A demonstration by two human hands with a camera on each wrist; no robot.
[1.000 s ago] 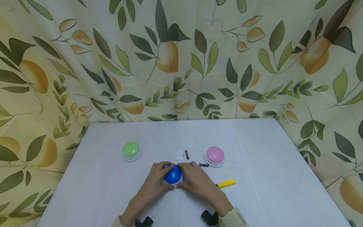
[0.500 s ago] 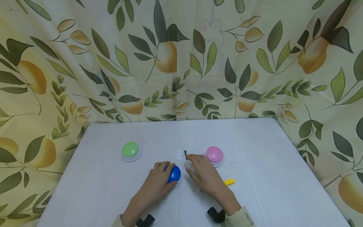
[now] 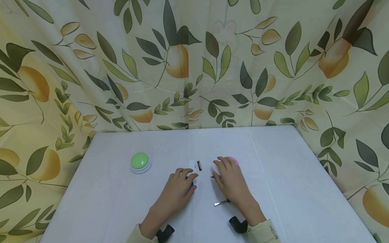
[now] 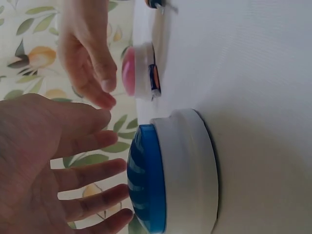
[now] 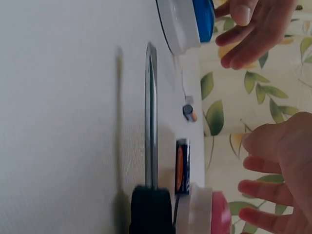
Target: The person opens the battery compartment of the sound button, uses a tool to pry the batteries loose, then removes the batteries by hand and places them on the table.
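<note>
Blue button (image 4: 148, 180) just released, I have left grip (image 3: 180, 187) wide above it, right grip (image 3: 232, 181) wide, so nothing's held.

Pale khaki left sleeve (image 3: 143, 234), matching right sleeve (image 3: 262, 233), small dark marking (image 3: 273, 231), black rounded wrist pieces (image 3: 238, 225)

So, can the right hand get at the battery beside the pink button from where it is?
Probably yes: the right hand is open and empty, close above that battery, and nothing visible stands between them. The screwdriver lies nearer the person, seemingly out of the way.
</note>
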